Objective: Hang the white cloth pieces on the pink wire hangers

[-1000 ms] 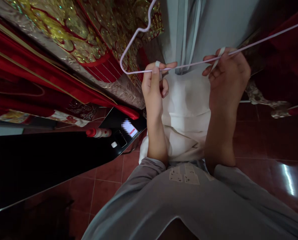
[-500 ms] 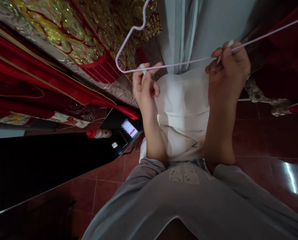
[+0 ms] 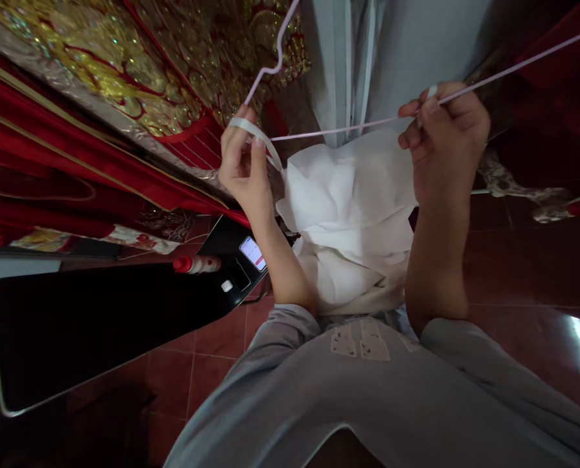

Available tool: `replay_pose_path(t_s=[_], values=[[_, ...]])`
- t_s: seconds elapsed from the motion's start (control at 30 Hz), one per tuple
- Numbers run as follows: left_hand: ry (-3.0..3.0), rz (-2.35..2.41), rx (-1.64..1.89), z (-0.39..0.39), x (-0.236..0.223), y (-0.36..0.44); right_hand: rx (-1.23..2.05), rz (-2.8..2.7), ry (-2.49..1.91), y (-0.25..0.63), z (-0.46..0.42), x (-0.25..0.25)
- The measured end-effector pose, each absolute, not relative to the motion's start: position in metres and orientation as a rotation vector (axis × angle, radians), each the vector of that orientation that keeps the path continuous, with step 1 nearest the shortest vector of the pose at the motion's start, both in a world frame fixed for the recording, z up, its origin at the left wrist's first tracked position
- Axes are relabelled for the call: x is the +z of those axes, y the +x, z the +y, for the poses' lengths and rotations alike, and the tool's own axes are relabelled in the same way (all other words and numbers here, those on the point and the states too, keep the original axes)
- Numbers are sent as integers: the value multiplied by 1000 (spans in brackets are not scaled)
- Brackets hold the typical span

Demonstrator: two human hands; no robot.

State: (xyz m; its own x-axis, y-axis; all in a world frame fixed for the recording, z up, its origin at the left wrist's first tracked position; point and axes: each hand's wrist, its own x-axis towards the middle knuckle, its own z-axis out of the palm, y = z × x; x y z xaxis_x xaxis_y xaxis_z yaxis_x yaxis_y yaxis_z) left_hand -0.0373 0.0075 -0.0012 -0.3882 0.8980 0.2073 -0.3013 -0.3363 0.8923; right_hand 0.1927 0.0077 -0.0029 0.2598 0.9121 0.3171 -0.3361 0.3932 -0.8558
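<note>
A pale pink clothes hanger [image 3: 323, 132] stretches across in front of me, its bar running out of view at the upper right. My left hand [image 3: 243, 170] is closed at the hanger's left end, pinching a white strap [image 3: 264, 140] that loops round the hanger there. With thumb and fingers my right hand [image 3: 448, 140] grips the bar farther right, and a bit of white strap [image 3: 432, 91] shows between its fingertips. Below the bar, between my forearms, hangs a white cloth garment [image 3: 351, 201] in loose folds.
Red and gold sequinned garments [image 3: 138, 65] hang close on the left. Below them a black table [image 3: 99, 318] holds a red-capped bottle [image 3: 199, 264], a lit phone [image 3: 253, 252], a dark phone and a small white case. A grey panel [image 3: 416, 52] rises ahead; dark red cloth hangs right.
My left hand has moved left to the hanger's end, drawing the white strap out into a longer loop. The white garment has spread wider and higher. My right hand has hardly moved.
</note>
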Motion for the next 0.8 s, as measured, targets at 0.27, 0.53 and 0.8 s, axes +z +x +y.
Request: replay_pose_path(t_s=[0.27, 0.53, 0.8], values=[[1589, 942, 1734, 24, 4, -57, 893, -1000, -800, 203, 10, -4], [1620, 954, 1555, 27, 7, -57, 881, -1004, -822, 206, 8, 0], [1310, 1072, 1691, 25, 54, -31, 1007, -906, -795, 195, 9, 0]])
